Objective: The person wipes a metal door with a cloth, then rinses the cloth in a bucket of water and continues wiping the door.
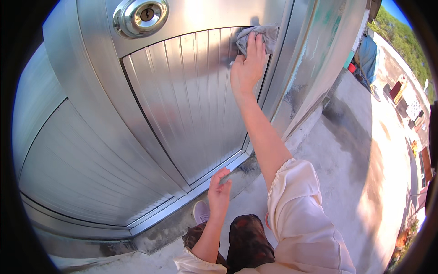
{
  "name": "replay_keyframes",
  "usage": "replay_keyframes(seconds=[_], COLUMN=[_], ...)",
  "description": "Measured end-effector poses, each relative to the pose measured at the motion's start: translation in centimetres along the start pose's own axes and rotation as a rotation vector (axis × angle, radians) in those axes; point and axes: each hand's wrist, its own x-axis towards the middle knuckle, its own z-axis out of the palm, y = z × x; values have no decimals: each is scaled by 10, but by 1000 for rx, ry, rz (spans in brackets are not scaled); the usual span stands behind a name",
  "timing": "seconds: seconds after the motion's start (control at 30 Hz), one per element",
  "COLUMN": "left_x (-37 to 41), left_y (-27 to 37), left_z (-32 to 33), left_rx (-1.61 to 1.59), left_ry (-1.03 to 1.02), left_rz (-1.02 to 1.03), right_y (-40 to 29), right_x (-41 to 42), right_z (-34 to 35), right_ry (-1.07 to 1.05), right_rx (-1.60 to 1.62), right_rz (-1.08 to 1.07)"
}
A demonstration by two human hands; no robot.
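My right hand (249,70) presses a crumpled grey cloth (270,36) flat against a metal door (184,99), at the upper right corner of its ribbed panel. The fingers lie spread over the cloth. Lower down, in front of the door's bottom edge, my left hand (219,195) hangs with bent fingers apart and nothing in it. A round metal door knob (141,17) with a keyhole is at the top, left of the cloth.
A second ribbed door panel (85,164) stands at the left. Below runs a metal sill (157,210) above a concrete step. My shoe (201,212) is near it. A stained wall (308,75) borders the door at right, beside a concrete floor (338,147) with a sunlit strip.
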Motion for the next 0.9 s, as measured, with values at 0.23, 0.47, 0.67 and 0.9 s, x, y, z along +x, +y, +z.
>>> replay_keyframes(seconds=[0.23,0.47,0.67,0.9], left_x=[0,-41,-89,-114], left_y=[-24,-9,71,65], left_z=[-6,-46,-41,-54], left_rx=[61,201,-314,-418], left_ry=[126,114,-75,210], left_rz=[56,24,-317,-48], right_y=[-28,14,-56,-105], right_x=[-91,-102,-172,-226], right_z=[-49,-139,-220,-249], right_ry=[-432,-685,-710,-610], right_rx=[29,639,1217,693], right_rz=[-174,1134,1428,840])
